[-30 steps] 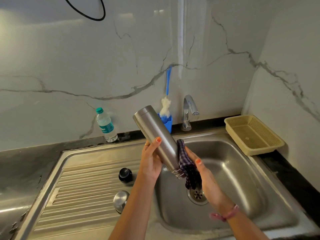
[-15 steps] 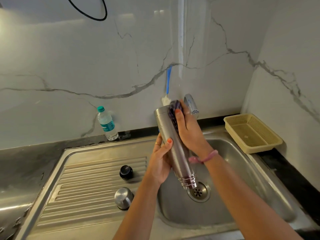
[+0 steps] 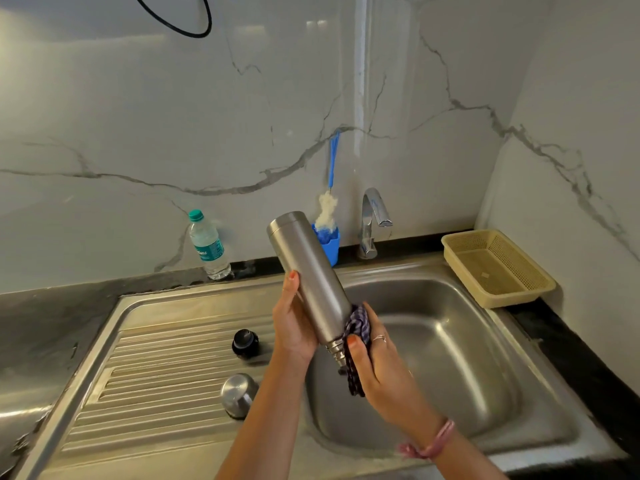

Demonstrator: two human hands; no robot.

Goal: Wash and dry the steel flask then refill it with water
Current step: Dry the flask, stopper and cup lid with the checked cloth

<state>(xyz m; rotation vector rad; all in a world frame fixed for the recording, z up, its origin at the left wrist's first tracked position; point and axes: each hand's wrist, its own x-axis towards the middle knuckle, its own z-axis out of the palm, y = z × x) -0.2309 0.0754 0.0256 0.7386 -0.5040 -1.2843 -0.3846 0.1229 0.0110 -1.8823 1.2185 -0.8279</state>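
Fingers (image 3: 353, 341) pinch cloth (image 3: 356, 329) beside flask (image 3: 308, 275).

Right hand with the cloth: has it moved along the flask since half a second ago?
Yes. The right hand with the checked cloth went from the flask's base near the tap down to its neck.

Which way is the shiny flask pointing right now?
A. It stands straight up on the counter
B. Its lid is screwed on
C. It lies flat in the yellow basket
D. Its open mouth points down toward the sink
D: the flask is tilted with its threaded mouth lowest, over the sink, held by the left hand, while the right hand presses a cloth near the neck.
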